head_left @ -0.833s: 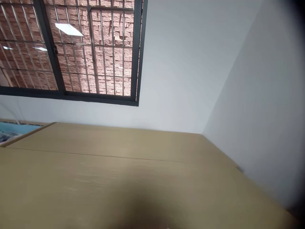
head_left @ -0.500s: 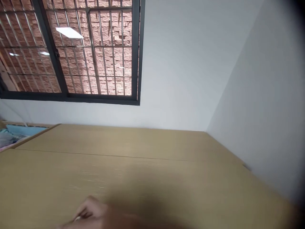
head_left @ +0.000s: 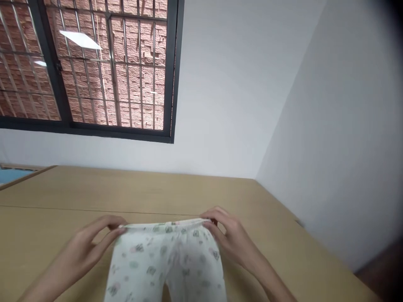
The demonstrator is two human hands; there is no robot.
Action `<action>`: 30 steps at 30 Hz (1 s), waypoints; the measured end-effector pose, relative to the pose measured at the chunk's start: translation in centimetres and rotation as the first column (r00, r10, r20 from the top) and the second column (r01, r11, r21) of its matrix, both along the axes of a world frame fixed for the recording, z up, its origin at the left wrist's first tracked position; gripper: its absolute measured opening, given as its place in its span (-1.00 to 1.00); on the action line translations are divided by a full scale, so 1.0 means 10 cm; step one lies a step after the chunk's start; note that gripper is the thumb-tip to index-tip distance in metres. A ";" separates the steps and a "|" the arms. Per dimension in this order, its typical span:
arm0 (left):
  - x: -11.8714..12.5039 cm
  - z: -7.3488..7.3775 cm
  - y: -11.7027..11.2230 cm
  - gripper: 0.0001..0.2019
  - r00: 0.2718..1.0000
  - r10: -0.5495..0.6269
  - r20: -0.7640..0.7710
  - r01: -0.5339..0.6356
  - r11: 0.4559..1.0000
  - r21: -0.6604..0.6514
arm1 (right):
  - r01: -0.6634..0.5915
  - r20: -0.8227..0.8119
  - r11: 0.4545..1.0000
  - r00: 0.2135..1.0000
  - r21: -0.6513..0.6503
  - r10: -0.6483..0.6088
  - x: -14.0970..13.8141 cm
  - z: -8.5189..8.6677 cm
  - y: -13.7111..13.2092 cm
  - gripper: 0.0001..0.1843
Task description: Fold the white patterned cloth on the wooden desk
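Observation:
A pair of white patterned trousers (head_left: 145, 251) with small grey, green and pink prints hangs between my hands over the wooden surface. My left hand (head_left: 94, 241) pinches the left corner of the waistband between thumb and fingers. At the opposite corner, my right hand (head_left: 225, 230) grips the waistband in the same way. The waistband is stretched nearly straight from hand to hand. Both legs drop toward the lower edge of the view, with a gap between them, and their ends are out of frame.
A wide wooden surface (head_left: 151, 191) with a seam across it reaches back to the white wall (head_left: 220, 105). A dark-framed barred window (head_left: 119, 75) is at upper left. Something light blue (head_left: 14, 175) lies beyond the raised left edge. Another wall borders the right side.
The trousers have come up into view, held at the waistband by both hands. Earlier only one blurred hand showed at the bottom. The view has shifted a little to the right.

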State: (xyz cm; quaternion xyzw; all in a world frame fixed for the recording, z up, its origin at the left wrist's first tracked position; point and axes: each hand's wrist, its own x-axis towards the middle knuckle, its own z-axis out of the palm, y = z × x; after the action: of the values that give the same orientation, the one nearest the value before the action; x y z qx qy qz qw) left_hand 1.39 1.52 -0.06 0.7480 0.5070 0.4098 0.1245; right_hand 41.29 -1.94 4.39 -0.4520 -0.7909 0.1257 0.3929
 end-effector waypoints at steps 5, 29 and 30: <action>0.63 -0.38 0.75 -0.70 0.986 -0.159 -0.050 0.155 0.986 -0.068 | 0.122 0.089 0.978 0.990 -0.170 -0.108 0.20 -0.81 0.73 -0.74; 2.06 -1.40 0.13 -0.78 0.960 -0.281 -0.002 0.251 0.861 -0.443 | 0.374 0.087 0.859 0.926 -0.350 -0.368 0.31 -2.23 2.03 -0.79; 2.10 -1.44 -0.10 -0.75 0.953 -0.301 0.038 0.280 0.828 -0.486 | 0.366 0.088 0.857 0.929 -0.362 -0.359 0.32 -2.23 2.03 -0.78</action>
State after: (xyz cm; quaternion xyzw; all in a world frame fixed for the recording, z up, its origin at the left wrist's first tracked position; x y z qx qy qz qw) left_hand 22.42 0.48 -14.51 0.7690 0.4762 0.2305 0.3587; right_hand 44.44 18.39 -17.90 -0.6599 -0.6566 0.1933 0.3098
